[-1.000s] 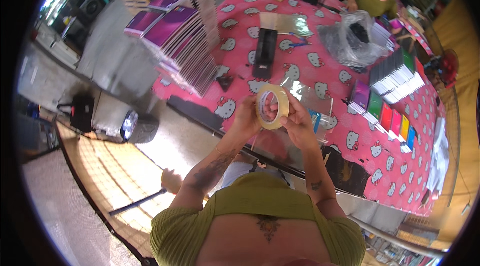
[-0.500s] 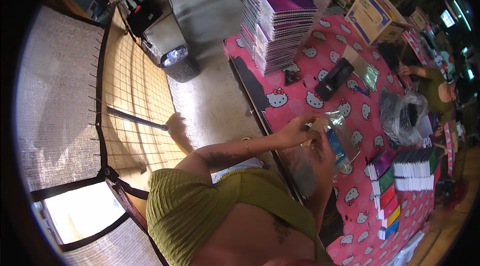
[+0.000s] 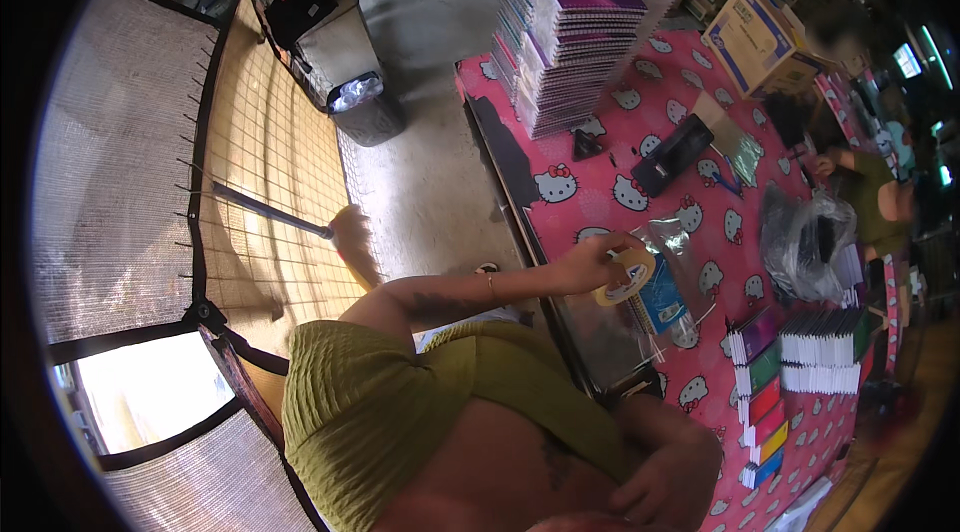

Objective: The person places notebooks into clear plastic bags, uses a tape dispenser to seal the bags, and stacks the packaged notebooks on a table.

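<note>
My left hand point(image 3: 588, 267) grips a roll of tan tape point(image 3: 625, 277) by its rim, out over the near edge of the table. Just beyond and partly beneath the roll lies a small blue spiral notebook point(image 3: 660, 300) in a clear plastic bag point(image 3: 678, 242). More clear plastic point(image 3: 600, 332) spreads along the table edge below my left wrist. My right hand point(image 3: 650, 497) is low and close to my body, away from the notebook. It is dim there, and its fingers are too unclear to read.
Purple spiral notebooks point(image 3: 590, 7) stand in tall stacks at the table's far end. A black box-like object point(image 3: 672, 154), a heap of clear plastic point(image 3: 805, 237) and rows of coloured notebooks point(image 3: 765, 402) share the pink tablecloth. Beyond sit a carton point(image 3: 750, 37) and a co-worker point(image 3: 880, 197).
My right hand has left the tape roll and drawn back toward my body. The left hand keeps the roll, now seen as a full ring, and the notebook is more exposed.
</note>
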Action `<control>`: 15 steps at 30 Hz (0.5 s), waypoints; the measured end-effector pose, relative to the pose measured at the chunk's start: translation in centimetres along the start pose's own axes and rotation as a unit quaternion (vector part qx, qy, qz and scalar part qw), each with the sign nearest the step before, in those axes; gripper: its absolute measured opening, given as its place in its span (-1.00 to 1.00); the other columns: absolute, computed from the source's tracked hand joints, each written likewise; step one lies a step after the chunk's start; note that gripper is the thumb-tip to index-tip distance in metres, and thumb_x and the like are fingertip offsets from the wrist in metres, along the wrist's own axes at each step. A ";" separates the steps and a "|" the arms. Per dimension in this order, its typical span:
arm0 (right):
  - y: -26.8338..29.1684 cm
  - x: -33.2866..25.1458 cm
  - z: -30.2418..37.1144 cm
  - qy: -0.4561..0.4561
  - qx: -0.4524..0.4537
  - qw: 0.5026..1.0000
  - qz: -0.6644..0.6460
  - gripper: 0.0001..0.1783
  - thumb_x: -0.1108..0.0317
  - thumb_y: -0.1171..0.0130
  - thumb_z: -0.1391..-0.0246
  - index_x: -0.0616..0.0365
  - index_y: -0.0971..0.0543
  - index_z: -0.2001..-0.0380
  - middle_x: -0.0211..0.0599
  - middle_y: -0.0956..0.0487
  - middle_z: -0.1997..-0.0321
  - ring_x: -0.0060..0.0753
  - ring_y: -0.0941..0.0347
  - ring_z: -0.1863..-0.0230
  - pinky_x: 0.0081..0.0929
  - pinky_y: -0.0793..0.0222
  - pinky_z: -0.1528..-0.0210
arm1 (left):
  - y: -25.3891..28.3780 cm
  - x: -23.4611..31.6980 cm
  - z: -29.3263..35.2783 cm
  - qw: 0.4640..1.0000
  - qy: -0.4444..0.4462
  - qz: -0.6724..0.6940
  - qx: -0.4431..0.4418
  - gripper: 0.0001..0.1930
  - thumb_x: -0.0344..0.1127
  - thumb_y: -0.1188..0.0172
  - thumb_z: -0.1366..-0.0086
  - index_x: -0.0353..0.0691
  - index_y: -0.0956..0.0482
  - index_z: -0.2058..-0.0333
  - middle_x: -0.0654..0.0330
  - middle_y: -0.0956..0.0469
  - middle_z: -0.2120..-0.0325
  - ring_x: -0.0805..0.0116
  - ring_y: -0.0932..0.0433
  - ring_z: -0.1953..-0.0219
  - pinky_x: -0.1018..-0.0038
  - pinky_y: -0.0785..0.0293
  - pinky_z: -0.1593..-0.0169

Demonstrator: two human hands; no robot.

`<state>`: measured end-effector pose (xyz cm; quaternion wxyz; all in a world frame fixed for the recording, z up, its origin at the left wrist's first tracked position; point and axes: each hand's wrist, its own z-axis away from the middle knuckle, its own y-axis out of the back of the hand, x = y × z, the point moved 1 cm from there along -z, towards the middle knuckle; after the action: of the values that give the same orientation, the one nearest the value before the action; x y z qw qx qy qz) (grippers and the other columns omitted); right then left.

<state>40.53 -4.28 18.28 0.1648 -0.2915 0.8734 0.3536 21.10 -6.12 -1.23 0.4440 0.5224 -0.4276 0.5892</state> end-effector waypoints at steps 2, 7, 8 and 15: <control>-0.3 -0.5 -0.1 0.012 0.031 0.999 -0.004 -0.75 0.23 -0.03 -0.13 -0.08 -0.57 0.13 -0.40 -0.51 0.02 -0.25 -0.41 0.00 -0.23 -0.37 0.12 | 0.3 -0.2 0.3 1.000 -0.001 0.027 0.007 -0.46 -0.48 -0.17 -0.20 -0.29 -0.33 -0.18 0.08 -0.52 0.02 0.36 -0.59 0.07 0.45 -0.54 -0.02; -1.3 -0.9 0.1 -0.006 0.030 0.997 0.066 -0.76 0.26 0.07 -0.25 -0.06 -0.57 0.14 -0.38 -0.51 0.03 -0.28 -0.42 0.02 -0.23 -0.38 0.15 | 1.3 -0.2 0.1 0.971 -0.003 0.237 -0.025 -0.48 -0.59 -0.03 -0.24 -0.32 -0.28 -0.20 0.05 -0.45 -0.06 0.36 -0.59 0.07 0.42 -0.54 -0.06; -1.6 -1.0 0.4 -0.008 0.017 0.997 0.070 -0.73 0.23 0.07 -0.26 -0.04 -0.54 0.06 -0.33 -0.49 -0.03 -0.21 -0.40 -0.06 -0.12 -0.29 -0.01 | 1.2 0.1 0.0 0.960 0.003 0.277 -0.037 -0.49 -0.61 0.00 -0.24 -0.32 -0.28 -0.20 0.04 -0.44 -0.07 0.36 -0.59 0.07 0.41 -0.54 -0.07; -1.1 3.1 9.7 -0.294 0.643 0.577 0.409 -0.36 0.25 -0.10 -0.03 0.24 -0.36 -0.21 0.03 -0.37 -0.26 -0.18 -0.27 -0.31 -0.24 -0.17 -0.29 | 0.7 3.3 0.9 0.956 -0.112 0.270 -0.033 -0.39 -0.70 0.08 -0.11 -0.31 -0.28 -0.20 0.14 -0.58 0.08 0.32 -0.59 0.07 0.34 -0.47 -0.11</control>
<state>39.60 0.84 9.44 0.3952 0.3988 0.8019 -0.2045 20.47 -6.92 2.14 0.2348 0.4355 -0.6185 0.6105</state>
